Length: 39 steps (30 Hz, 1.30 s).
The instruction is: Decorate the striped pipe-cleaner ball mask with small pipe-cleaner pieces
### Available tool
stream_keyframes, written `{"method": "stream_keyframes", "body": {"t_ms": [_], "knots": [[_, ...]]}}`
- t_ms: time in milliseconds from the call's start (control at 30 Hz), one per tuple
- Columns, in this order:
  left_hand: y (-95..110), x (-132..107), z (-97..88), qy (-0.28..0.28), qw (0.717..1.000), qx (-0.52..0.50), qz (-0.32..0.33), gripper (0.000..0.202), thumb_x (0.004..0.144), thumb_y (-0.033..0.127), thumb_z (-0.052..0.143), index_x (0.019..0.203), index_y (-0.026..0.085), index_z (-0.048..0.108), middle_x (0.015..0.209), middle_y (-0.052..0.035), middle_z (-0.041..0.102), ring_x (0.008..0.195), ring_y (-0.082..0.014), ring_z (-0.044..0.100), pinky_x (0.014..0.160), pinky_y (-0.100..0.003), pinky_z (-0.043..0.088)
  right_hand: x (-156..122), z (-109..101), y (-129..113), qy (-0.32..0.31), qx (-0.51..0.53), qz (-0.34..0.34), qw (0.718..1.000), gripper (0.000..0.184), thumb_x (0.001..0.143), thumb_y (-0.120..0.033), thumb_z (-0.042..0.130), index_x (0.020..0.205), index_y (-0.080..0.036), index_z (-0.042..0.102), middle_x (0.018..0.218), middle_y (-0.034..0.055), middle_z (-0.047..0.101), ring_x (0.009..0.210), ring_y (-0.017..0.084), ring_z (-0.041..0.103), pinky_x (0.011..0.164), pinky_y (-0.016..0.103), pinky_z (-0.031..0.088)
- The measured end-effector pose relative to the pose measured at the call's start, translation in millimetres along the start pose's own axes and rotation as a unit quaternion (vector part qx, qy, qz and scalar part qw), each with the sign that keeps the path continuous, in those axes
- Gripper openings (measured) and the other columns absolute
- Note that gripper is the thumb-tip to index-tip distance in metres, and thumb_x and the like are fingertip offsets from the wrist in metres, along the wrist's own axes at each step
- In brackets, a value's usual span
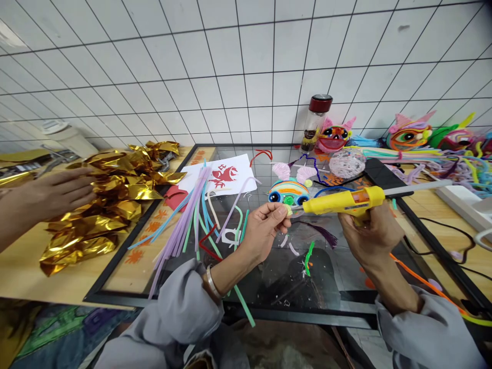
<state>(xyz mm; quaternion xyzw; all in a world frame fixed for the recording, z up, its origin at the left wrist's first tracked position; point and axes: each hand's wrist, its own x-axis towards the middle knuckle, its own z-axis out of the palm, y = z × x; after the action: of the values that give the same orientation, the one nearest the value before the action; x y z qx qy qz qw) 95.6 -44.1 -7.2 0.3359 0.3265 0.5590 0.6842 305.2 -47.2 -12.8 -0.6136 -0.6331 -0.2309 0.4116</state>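
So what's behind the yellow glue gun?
Just beyond the glue gun show a toy head, a blue strand, a black strand and a flat black slab. Whatever its body and the right hand cover can't be seen.

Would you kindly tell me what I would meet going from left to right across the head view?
Crumpled gold foil → white paper with a red print → striped craft head with blue-rimmed eyes → yellow glue gun → white box at the right edge.
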Motion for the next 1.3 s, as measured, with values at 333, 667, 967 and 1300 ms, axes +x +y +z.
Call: {"method": "stream_keyframes", "body": {"t_ms": [333, 667, 967, 1300], "knots": [[-1.4, 0.0, -1.0, -0.006, 1.0, 0.001, -0.002, 0.03, 0.064, 0.037, 0.081, 0.069, 0.013, 0.063, 0.062, 0.0008, 0.06, 0.053, -0.0057, 0.053, 0.048, -0.017, 0.04, -0.5, 0.6, 2.0, 0.012, -0.01, -0.027, 1.0, 0.017, 0.076, -0.031, 0.056, 0.071, -0.024, 0.042, 0.061, 0.0021, 0.052, 0.056, 0.018, 0.053, 0.052, 0.029, 0.036], [-0.6, -0.4, -1.2, -0.008, 1.0, 0.006, 0.002, 0.03, 0.064, 0.037, 0.08, 0.07, 0.013, 0.064, 0.06, 0.0013, 0.059, 0.052, -0.0058, 0.053, 0.048, -0.016, 0.04, -0.2, 6.0, 5.9, 0.083, -0.034, -0.096, 0.991, 0.017, 0.075, -0.029, 0.059, 0.073, -0.023, 0.044, 0.06, -0.0013, 0.052, 0.052, 0.015, 0.051, 0.049, 0.026, 0.033], [0.1, 0.5, -1.9, 0.001, 1.0, 0.019, 0.016, 0.031, 0.064, 0.038, 0.08, 0.07, 0.013, 0.063, 0.059, 0.0015, 0.059, 0.052, -0.0059, 0.052, 0.048, -0.017, 0.04, -0.3, 4.6, 6.9, 0.085, -0.02, -0.119, 0.989, 0.021, 0.077, -0.028, 0.059, 0.071, -0.023, 0.04, 0.059, -0.0019, 0.05, 0.05, 0.014, 0.049, 0.049, 0.026, 0.03], [-2.1, 0.5, -1.6, 0.006, 0.999, 0.028, 0.019, 0.031, 0.063, 0.039, 0.081, 0.071, 0.013, 0.065, 0.059, 0.0016, 0.06, 0.052, -0.0064, 0.053, 0.048, -0.018, 0.04, -0.9, 3.7, 7.3, 0.081, -0.016, -0.115, 0.99, 0.021, 0.075, -0.025, 0.06, 0.07, -0.023, 0.04, 0.058, -0.0018, 0.049, 0.051, 0.014, 0.05, 0.048, 0.026, 0.029]]}}
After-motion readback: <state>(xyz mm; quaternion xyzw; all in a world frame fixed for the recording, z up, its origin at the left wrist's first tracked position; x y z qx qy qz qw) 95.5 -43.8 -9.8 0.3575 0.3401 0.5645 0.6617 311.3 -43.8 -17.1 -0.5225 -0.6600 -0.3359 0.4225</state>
